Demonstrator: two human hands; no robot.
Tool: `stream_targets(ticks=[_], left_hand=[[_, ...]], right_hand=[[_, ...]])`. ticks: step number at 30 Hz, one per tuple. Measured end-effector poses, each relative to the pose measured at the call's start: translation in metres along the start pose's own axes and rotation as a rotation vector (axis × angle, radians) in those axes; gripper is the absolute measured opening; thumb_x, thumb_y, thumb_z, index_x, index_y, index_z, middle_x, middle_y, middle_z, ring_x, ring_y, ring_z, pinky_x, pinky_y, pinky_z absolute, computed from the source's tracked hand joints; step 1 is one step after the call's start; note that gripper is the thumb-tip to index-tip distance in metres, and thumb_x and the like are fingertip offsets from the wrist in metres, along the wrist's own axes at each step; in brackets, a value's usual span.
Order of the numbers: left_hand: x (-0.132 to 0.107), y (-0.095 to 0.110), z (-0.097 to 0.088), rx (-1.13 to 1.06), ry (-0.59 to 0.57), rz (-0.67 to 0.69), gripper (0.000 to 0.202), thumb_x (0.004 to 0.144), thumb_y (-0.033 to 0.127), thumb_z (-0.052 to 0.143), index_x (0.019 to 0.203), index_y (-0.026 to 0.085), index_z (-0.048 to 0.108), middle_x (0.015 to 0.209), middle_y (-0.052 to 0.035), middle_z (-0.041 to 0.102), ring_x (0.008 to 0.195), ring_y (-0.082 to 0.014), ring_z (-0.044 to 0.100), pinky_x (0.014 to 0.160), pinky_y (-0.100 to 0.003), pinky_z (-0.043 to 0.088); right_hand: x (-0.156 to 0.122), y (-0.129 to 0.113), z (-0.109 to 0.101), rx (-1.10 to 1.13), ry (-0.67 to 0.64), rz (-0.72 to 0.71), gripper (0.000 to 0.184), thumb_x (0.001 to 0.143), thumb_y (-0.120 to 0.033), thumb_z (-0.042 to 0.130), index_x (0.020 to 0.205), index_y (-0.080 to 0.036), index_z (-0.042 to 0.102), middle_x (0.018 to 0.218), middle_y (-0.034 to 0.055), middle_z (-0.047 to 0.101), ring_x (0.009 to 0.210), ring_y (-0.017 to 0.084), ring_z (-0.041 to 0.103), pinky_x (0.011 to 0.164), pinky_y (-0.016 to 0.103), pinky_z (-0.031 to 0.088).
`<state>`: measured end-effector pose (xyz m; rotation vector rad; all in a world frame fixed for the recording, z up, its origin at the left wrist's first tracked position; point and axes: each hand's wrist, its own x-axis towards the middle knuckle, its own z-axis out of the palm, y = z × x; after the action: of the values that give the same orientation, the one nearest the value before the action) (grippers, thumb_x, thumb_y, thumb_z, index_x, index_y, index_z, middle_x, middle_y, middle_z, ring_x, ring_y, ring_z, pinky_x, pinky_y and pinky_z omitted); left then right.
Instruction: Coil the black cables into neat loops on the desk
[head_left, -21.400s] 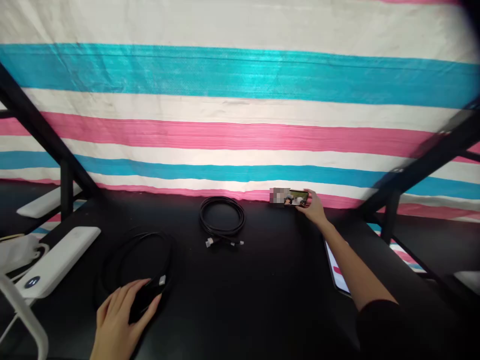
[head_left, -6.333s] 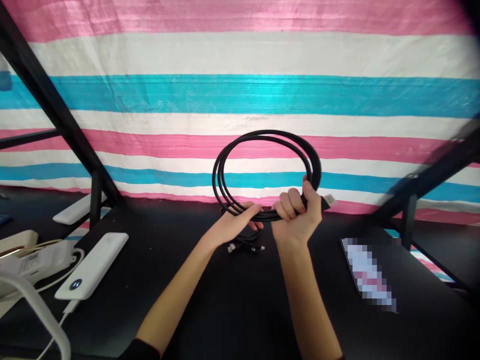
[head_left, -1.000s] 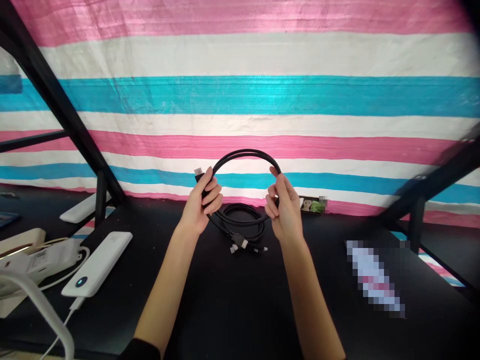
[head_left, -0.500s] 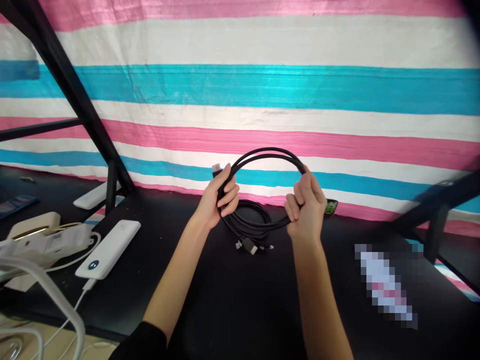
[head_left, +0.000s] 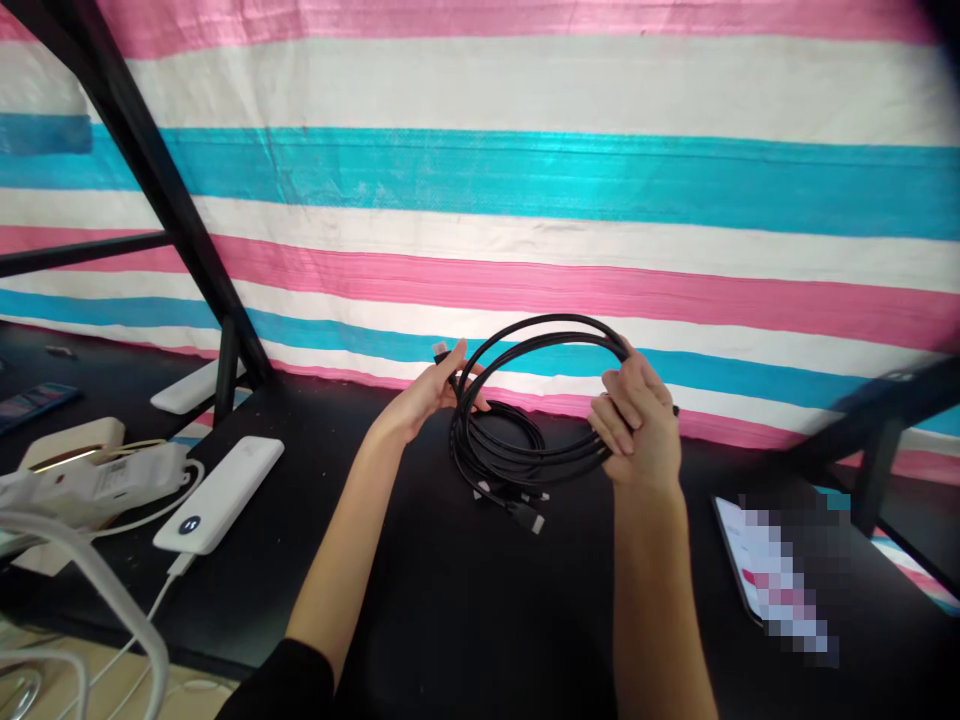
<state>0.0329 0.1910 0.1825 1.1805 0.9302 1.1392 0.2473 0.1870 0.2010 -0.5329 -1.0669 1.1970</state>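
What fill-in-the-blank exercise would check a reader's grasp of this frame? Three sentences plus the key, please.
1. The left hand and right hand hold up a coiled cable whose colour is ____.
2. The white power bank lies on the table to the ____ of both hands.
3. The striped sheet behind the table has white, blue and ____ bands.

Missing words: black; left; pink.
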Motion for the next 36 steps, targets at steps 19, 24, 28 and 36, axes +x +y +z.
stream_targets(ticks=[19, 24, 28, 36], left_hand=[[-0.004, 0.002, 0.024, 0.041, -0.021, 0.138, 0.044, 0.077, 0.036, 0.068, 0.050, 0.018, 0.038, 0.037, 0.0077, 0.034, 0.033, -0.0058, 0.044, 0.044, -0.021, 0.035], [-0.003, 0.000, 0.026, -0.146, -0.081, 0.165, 0.053, 0.078, 0.031, 0.067, 0.048, 0.019, 0.025, 0.037, 0.0092, 0.022, 0.029, -0.0015, 0.027, 0.036, -0.020, 0.023], [-0.004, 0.000, 0.029, -0.258, -0.144, 0.163, 0.051, 0.079, 0.036, 0.067, 0.051, 0.019, 0.028, 0.039, 0.0084, 0.025, 0.033, -0.0029, 0.028, 0.037, -0.020, 0.024], [0.014, -0.017, 0.018, 0.143, 0.052, 0.095, 0.047, 0.077, 0.061, 0.057, 0.096, 0.018, 0.053, 0.065, -0.0013, 0.059, 0.076, -0.0184, 0.061, 0.073, -0.030, 0.044]], right_hand=[[0.008, 0.031, 0.006, -0.554, 0.023, -0.207, 0.025, 0.076, -0.038, 0.067, 0.093, -0.020, 0.071, 0.059, -0.0035, 0.055, 0.045, 0.007, 0.042, 0.043, 0.021, 0.037], [0.004, 0.025, 0.007, -0.739, 0.053, -0.310, 0.025, 0.083, -0.036, 0.059, 0.100, -0.020, 0.069, 0.065, -0.0022, 0.059, 0.044, 0.008, 0.045, 0.044, 0.023, 0.040], [0.003, 0.024, 0.007, -0.895, 0.142, -0.469, 0.023, 0.086, -0.034, 0.055, 0.093, -0.018, 0.068, 0.070, 0.0005, 0.064, 0.053, 0.011, 0.051, 0.052, 0.025, 0.042], [0.010, 0.023, -0.004, -0.844, 0.261, -0.500, 0.024, 0.085, -0.037, 0.054, 0.085, -0.016, 0.066, 0.075, 0.0028, 0.066, 0.070, 0.015, 0.057, 0.065, 0.027, 0.044]])
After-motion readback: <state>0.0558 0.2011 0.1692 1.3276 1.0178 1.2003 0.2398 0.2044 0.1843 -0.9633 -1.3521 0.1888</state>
